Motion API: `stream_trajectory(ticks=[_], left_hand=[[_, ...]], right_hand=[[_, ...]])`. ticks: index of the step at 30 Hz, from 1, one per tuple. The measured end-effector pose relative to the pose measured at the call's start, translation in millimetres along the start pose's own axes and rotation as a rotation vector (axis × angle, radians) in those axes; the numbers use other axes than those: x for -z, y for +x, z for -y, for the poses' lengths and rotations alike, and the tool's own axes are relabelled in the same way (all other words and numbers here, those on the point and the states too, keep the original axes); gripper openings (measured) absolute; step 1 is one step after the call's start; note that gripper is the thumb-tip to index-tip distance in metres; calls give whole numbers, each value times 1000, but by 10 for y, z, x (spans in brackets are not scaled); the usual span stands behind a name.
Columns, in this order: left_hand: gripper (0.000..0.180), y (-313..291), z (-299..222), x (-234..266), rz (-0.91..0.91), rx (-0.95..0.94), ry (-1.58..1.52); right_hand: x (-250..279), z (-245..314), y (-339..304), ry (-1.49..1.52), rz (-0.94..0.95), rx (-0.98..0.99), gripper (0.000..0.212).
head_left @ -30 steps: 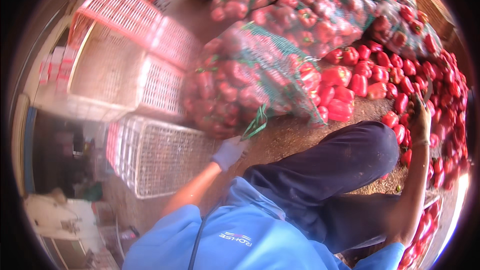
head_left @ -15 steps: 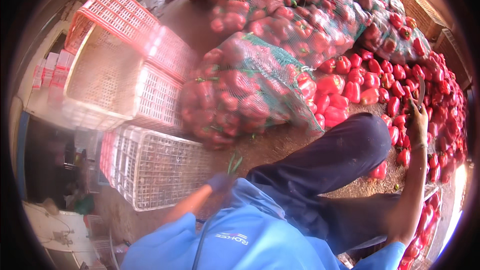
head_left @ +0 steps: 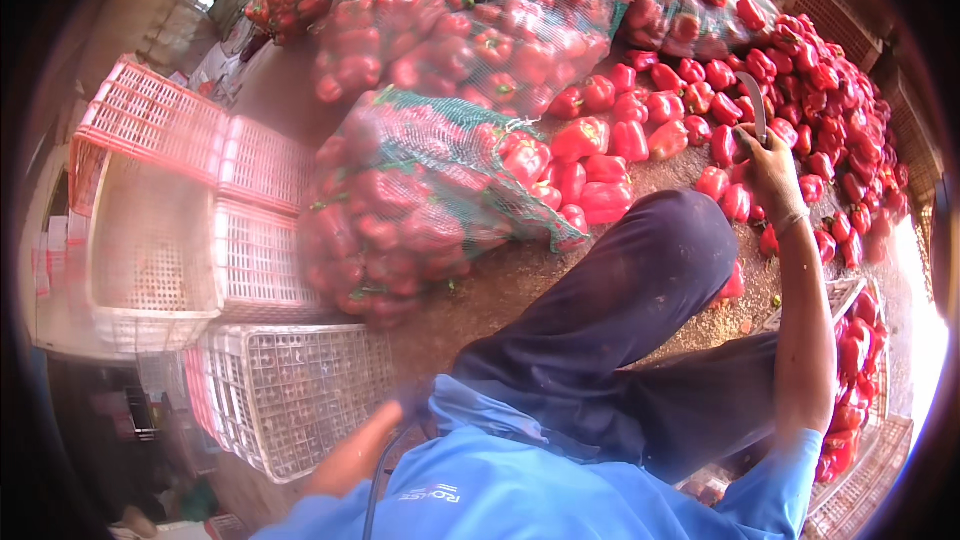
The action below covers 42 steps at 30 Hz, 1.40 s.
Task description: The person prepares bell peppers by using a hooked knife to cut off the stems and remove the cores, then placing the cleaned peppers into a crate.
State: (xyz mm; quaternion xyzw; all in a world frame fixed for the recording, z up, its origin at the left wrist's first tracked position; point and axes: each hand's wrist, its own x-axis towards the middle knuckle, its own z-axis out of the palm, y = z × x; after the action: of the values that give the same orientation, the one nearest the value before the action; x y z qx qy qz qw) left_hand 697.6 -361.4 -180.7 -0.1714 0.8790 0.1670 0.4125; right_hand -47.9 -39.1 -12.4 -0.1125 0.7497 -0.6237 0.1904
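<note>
A small knife with a curved blade (head_left: 754,105) is held in my right hand (head_left: 772,175), its tip pointing away from me. My closed right hand is over the near edge of a big heap of red bell peppers (head_left: 830,100), right beside several loose ones. My left hand (head_left: 418,414), in what looks like a dark glove, is low by my waist at the left. It is blurred and partly hidden by the blue jacket, so its fingers do not show. Nearest to it is a white plastic crate (head_left: 300,380).
A green mesh sack (head_left: 400,200) full of red peppers lies open-mouthed ahead of my knee, with more filled sacks (head_left: 470,30) behind. Pink and white crates (head_left: 150,130) stand at the left. Another crate of peppers (head_left: 855,380) is at the right, by my leg.
The view has turned to the right, shifting the scene left. My left hand has drawn in toward my waist, and a green bit seen beside it earlier no longer shows. My right hand still holds the knife.
</note>
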Motion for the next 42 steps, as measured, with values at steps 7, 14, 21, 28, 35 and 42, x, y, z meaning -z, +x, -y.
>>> stream_trajectory(ticks=[7,14,21,28,35,42], left_hand=[[41,1179,-1791,3409,-836,-132,-401],[86,2928,-2177,4702,-819,-341,109],[108,4239,-2051,5136,-272,-295,-38],[97,4040,-2063,5105,-368,-382,-292],[61,4347,-2008,5341,-654,-604,-620],[55,3458,-3361,5903,-207,-884,-1298]], right_hand=[[327,275,-418,32,-141,88,28],[579,368,-747,-31,-212,6,26],[591,250,-819,67,-262,-174,26],[625,333,-1021,-59,-341,-89,27],[731,544,-1566,200,-561,-347,32],[426,620,-1696,173,-562,-283,31]])
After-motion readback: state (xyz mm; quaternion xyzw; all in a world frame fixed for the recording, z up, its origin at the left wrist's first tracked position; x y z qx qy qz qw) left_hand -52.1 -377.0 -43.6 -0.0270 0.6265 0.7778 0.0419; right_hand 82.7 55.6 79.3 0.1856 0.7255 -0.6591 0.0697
